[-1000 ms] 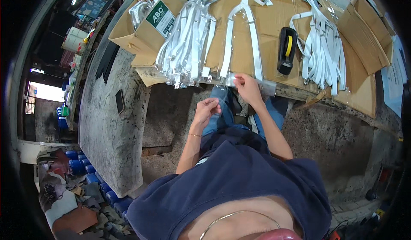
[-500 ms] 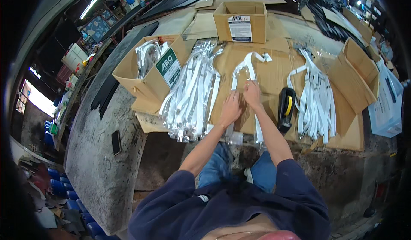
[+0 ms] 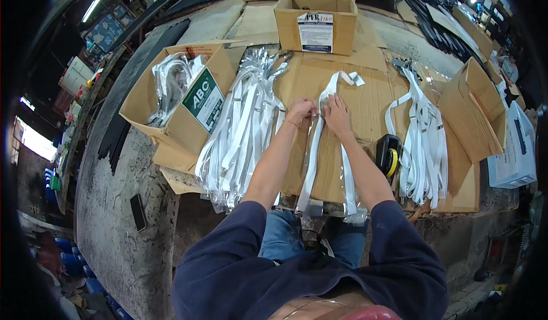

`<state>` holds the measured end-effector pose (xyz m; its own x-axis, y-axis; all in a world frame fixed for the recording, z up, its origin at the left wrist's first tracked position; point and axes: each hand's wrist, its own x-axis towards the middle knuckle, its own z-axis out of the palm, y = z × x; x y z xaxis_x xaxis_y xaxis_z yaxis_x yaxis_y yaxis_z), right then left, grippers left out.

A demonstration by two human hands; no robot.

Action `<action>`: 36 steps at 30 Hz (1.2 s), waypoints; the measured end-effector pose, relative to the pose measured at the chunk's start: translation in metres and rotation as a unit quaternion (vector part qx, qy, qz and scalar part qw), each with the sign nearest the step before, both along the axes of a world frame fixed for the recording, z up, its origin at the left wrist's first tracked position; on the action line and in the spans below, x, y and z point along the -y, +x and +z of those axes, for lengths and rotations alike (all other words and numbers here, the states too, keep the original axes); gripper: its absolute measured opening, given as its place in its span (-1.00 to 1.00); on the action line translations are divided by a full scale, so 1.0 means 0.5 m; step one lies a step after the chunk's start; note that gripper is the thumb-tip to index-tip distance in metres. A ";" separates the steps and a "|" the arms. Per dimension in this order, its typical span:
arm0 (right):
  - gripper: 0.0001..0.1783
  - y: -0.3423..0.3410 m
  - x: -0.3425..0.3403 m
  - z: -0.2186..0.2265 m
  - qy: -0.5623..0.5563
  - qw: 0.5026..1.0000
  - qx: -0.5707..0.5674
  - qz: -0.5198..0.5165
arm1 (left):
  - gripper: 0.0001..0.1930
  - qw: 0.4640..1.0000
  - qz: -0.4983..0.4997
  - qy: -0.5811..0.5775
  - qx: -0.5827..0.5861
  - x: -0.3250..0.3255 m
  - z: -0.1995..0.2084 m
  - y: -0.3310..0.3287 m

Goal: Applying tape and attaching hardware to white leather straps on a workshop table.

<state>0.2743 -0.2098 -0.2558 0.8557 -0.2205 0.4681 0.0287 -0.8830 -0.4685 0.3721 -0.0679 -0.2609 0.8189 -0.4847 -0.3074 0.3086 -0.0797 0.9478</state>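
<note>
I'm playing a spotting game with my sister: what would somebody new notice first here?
Probably the big bunch of white straps in clear plastic left of centre, and another bunch of white straps on the right. Between them, the right hand lies on a single white strap, with the left hand close beside it. At the left, an open cardboard box shows off a bright green label.

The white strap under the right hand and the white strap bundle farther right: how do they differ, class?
The strap is single; the bundle holds many. The strap is spread into two legs, while the bundle's straps lie gathered together. The right hand rests on the strap; no hand touches the bundle. Both are white and lie on brown cardboard.
</note>
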 end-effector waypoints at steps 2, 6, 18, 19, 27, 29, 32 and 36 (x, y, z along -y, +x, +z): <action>-0.53 -0.003 0.028 -0.025 -0.012 0.999 -0.041 -0.030 | -0.67 0.989 0.019 0.118 0.090 0.055 0.021 -0.044; -0.55 0.005 0.031 -0.010 0.071 0.997 0.030 -0.009 | -0.42 0.928 0.068 0.264 0.255 0.069 0.039 -0.072; -0.51 -0.009 0.043 -0.017 -0.005 0.997 -0.070 -0.043 | -0.47 0.734 -0.010 0.292 0.613 0.044 0.056 -0.131; -0.48 -0.006 0.036 -0.012 -0.052 0.993 -0.097 -0.043 | -0.47 0.730 -0.007 0.296 0.616 0.034 0.044 -0.141; -0.37 -0.006 0.045 -0.048 -0.126 0.981 -0.143 -0.025 | -0.35 0.700 -0.099 0.432 0.560 0.008 0.050 -0.197; -0.36 0.003 0.062 -0.056 -0.122 0.979 -0.158 -0.033 | -0.33 0.676 -0.110 0.435 0.585 0.007 0.062 -0.229; -0.38 0.009 0.077 -0.053 -0.136 0.976 -0.162 -0.045 | -0.26 0.709 -0.150 0.403 0.559 -0.029 0.042 -0.296; -0.48 0.028 0.048 0.035 -0.073 0.967 -0.243 -0.022 | -0.23 0.711 -0.139 0.400 0.561 -0.056 0.042 -0.289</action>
<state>0.2883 -0.2338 -0.2383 0.9738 -0.2237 0.0414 -0.2029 -0.9363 -0.2865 0.2274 -0.0397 -0.2397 0.6732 -0.7129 0.1964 -0.7392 -0.6424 0.2023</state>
